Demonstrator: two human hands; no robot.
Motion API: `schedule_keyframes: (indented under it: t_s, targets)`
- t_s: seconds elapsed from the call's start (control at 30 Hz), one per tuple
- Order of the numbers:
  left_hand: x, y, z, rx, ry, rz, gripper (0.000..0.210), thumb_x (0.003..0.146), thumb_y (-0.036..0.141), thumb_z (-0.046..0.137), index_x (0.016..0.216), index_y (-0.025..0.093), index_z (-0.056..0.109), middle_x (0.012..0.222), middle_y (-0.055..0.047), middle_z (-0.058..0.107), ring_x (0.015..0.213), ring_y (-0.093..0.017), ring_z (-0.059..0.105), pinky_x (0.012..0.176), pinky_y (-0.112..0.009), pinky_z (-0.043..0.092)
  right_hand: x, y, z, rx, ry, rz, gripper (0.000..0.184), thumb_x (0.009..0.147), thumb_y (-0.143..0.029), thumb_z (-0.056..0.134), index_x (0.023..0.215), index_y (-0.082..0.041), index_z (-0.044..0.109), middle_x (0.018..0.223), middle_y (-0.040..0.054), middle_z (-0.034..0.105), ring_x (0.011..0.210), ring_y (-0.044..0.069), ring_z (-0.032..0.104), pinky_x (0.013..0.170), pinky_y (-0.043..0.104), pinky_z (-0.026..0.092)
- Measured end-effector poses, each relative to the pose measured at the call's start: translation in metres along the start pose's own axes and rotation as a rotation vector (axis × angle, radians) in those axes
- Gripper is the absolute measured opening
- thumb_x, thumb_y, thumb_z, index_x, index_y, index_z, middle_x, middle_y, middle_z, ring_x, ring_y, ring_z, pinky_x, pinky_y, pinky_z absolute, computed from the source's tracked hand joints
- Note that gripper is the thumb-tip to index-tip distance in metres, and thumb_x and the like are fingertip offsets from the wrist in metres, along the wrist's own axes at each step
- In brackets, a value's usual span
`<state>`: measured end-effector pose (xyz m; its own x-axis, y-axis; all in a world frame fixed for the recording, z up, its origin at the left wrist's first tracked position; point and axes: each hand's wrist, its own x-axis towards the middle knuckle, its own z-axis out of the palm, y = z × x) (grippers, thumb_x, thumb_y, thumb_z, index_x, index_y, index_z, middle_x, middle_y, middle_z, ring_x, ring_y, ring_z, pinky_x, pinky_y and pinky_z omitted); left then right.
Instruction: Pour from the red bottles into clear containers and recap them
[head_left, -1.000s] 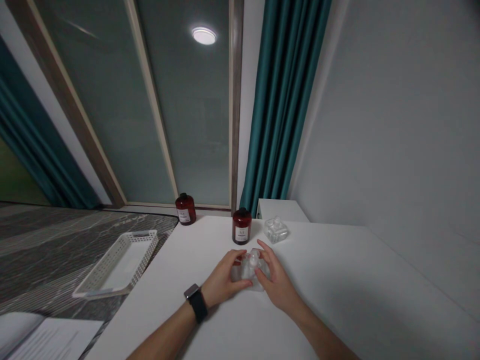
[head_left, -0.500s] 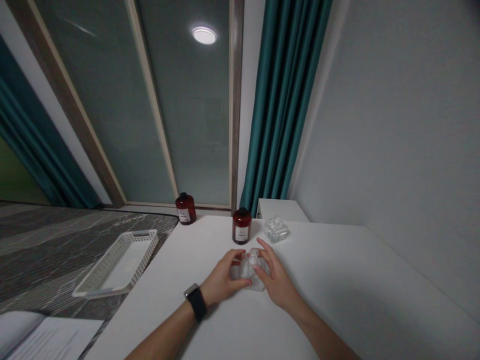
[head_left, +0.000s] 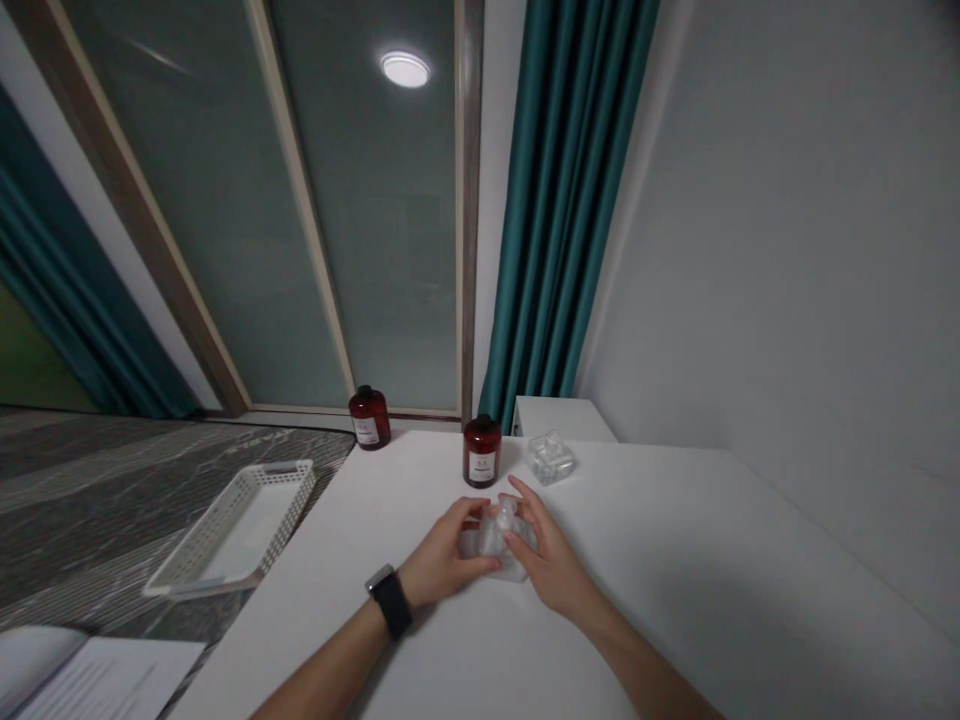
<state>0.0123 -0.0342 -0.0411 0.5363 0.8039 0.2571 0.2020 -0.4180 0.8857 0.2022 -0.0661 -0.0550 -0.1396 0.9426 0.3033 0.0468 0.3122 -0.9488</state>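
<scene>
A clear, see-through container (head_left: 493, 540) with a rounded knob-like top (head_left: 507, 510) sits on the white table between my hands. My left hand (head_left: 444, 552), with a dark watch on its wrist, curls around the left side of the container, thumb in front. My right hand (head_left: 553, 562) has thumb and fingers closed at the knob-like top, with the index finger raised. My fingers cover part of the container, and its contents cannot be made out. Just beyond my hands stands a dark red-brown bottle (head_left: 481, 452) with a white label and black cap.
A clear faceted box (head_left: 551, 458) lies right of the bottle. A second red-brown bottle (head_left: 369, 418) stands at the table's far left corner. Left of the white table (head_left: 660, 600) are a white perforated basket (head_left: 236, 530) and an open book (head_left: 112, 675).
The view has shifted very slightly. Both hands keep the same hold on the clear container, with no clear movement of other things.
</scene>
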Motion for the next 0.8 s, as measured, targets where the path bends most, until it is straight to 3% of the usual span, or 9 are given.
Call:
schedule_keyframes:
  t_s: [0.4,0.5,0.67,0.8]
  targets:
    - [-0.003,-0.002,0.005,0.031,0.053,0.004,0.057,0.073,0.021,0.079,0.124,0.019,0.053,0.123,-0.012,0.060,0.113,-0.029,0.057,0.101,-0.046,0.045,-0.001,0.004,0.009,-0.082,0.113,0.023,0.059,0.086,-0.029,0.061,0.142,-0.028,0.043,0.131,0.0094,0.061,0.125,0.026,0.054,0.110,0.047,0.037]
    - [-0.002,-0.002,0.005,0.028,0.056,0.000,0.057,0.072,0.022,0.079,0.123,0.018,0.053,0.123,-0.013,0.060,0.113,-0.029,0.057,0.100,-0.046,0.046,-0.001,0.001,0.007,-0.118,0.093,0.019,0.062,0.087,-0.025,0.057,0.145,-0.028,0.038,0.125,0.0080,0.063,0.121,0.024,0.057,0.110,0.047,0.038]
    - [-0.001,-0.004,0.002,0.006,0.015,0.007,0.059,0.073,0.022,0.079,0.125,0.017,0.052,0.123,-0.014,0.060,0.112,-0.028,0.057,0.099,-0.044,0.046,-0.002,-0.010,0.001,-0.217,0.025,-0.015,0.062,0.082,-0.019,0.062,0.141,-0.028,0.046,0.140,0.0070,0.053,0.132,0.025,0.048,0.115,0.045,0.032]
    - [0.000,-0.005,0.002,0.003,0.007,0.012,0.060,0.073,0.023,0.080,0.126,0.017,0.051,0.125,-0.014,0.059,0.113,-0.028,0.057,0.101,-0.046,0.045,-0.003,-0.016,-0.008,-0.191,-0.016,-0.101,0.058,0.085,-0.026,0.064,0.141,-0.026,0.047,0.140,0.0091,0.054,0.133,0.026,0.048,0.116,0.046,0.032]
